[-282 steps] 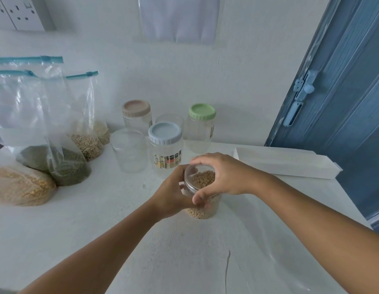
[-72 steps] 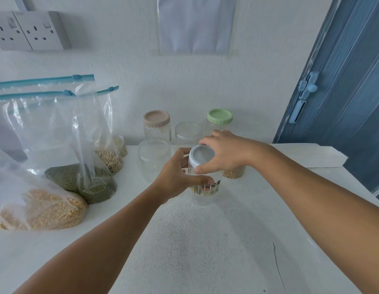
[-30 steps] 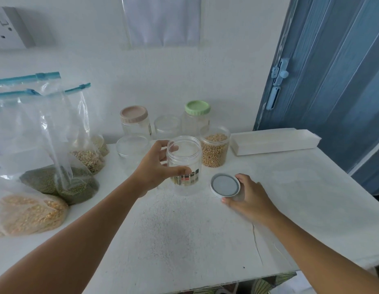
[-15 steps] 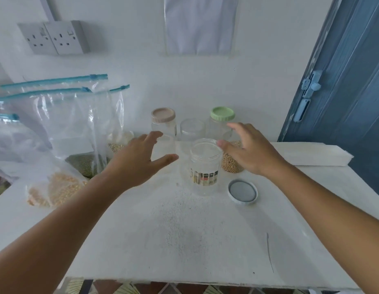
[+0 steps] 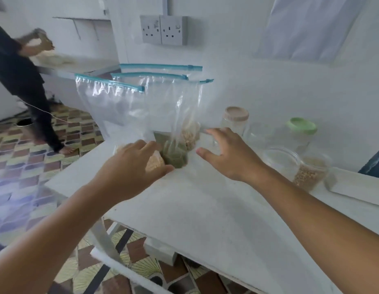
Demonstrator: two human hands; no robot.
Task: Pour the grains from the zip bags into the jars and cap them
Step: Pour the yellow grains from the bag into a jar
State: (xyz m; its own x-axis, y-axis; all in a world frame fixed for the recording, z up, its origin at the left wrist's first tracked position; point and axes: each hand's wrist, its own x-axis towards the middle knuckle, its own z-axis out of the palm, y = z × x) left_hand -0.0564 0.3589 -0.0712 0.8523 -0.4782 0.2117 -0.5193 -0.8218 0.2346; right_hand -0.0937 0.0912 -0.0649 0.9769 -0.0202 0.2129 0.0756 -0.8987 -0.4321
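Both hands reach with fingers spread, holding nothing: left hand [image 5: 131,166], right hand [image 5: 231,155]. Three zip bags [image 5: 142,107] stand just beyond the fingertips; five jars [image 5: 279,160] sit right of the right hand.

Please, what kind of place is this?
Probably a room in a home: a white table against a white wall with a double power socket, a patterned tile floor and a blue door.
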